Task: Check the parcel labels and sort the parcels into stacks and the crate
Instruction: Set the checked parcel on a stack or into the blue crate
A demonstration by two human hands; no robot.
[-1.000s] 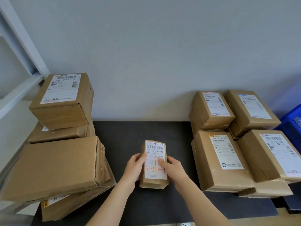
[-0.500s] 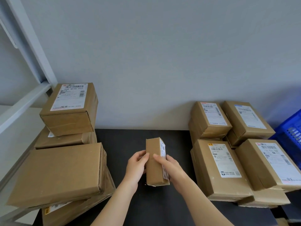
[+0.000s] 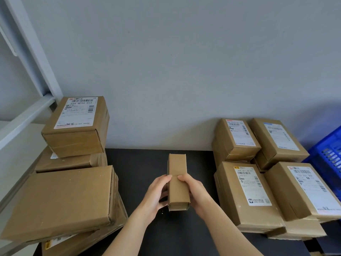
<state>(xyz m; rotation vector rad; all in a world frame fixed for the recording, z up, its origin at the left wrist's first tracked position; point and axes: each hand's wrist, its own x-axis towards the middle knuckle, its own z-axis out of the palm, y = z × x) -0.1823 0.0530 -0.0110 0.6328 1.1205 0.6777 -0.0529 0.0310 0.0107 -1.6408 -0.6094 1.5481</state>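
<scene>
Both hands grip the small parcel (image 3: 178, 182) from opposite sides, above the middle of the counter (image 3: 144, 163). The left hand (image 3: 156, 193) curls round the parcel's left long side, with the thumb over the top edge and the fingers tucked beneath. The right hand (image 3: 193, 193) mirrors it on the right side, and its thumb tip almost meets the left one on the upper face. The parcel is a narrow brown carton held lengthwise, pointing away from the person, with a plain cardboard face turned up. Its near end seems to sit just above the dark surface, though from this angle I cannot tell whether it touches.

The counter is matt black and runs back to a pale grey wall (image 3: 166, 71). On its left side a labelled box (image 3: 77, 126) sits on a flat carton (image 3: 72, 161). In front of these a large plain box (image 3: 60, 202) lies tilted on a lower parcel (image 3: 83, 242), whose label peeps out beneath. On the right side four boxes lie close together with their labels up: a back-left box (image 3: 236, 139), a back-right box (image 3: 276, 143), a front-left box (image 3: 247, 193) and a front-right box (image 3: 304, 191). Each rests on other cartons below. A blue crate (image 3: 330, 154) stands just beside them at the right edge of the view. White frame bars (image 3: 31, 52) slant across the far left.
</scene>
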